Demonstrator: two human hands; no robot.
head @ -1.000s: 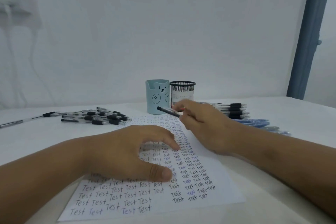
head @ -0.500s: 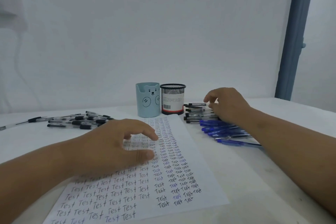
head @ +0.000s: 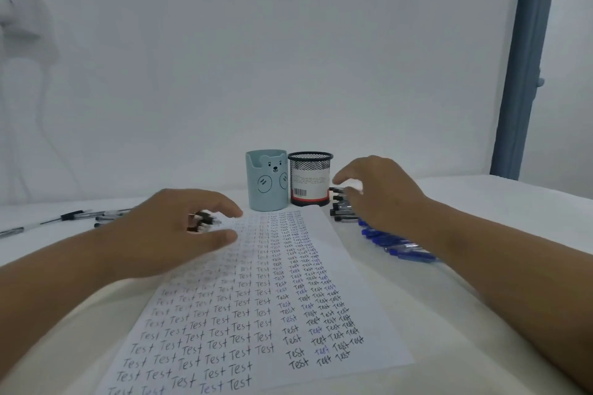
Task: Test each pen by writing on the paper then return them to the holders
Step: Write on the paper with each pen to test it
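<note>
Handwriting fills the paper [head: 263, 295]: the word "Test" is repeated in rows and columns, mostly in black ink, with a few entries in blue near the right columns. A white label with a barcode is seen on the black mesh holder [head: 310, 179]; its print is too small to be read. A bear face is drawn on the light blue holder [head: 266, 180]. Both holders are placed side by side, touching or nearly so, at the far end of the paper.

The left hand [head: 167, 234] is held over the far left part of the paper, palm down, fingers spread and loosely curved, thumb extended toward the right; nothing is gripped by it. Black pens [head: 202, 222] are glimpsed between its fingers and thumb, lying on the table [head: 481, 202] behind it, with more scattered to the far left.

The right hand [head: 382, 192] is stretched to the right of the mesh holder, fingers bent down onto a row of black-capped pens [head: 341, 210]. Whether one is pinched cannot be told because of blur. Blue pens [head: 394, 242] are laid in a row just beside the paper's right edge, partly under the right wrist.
</note>
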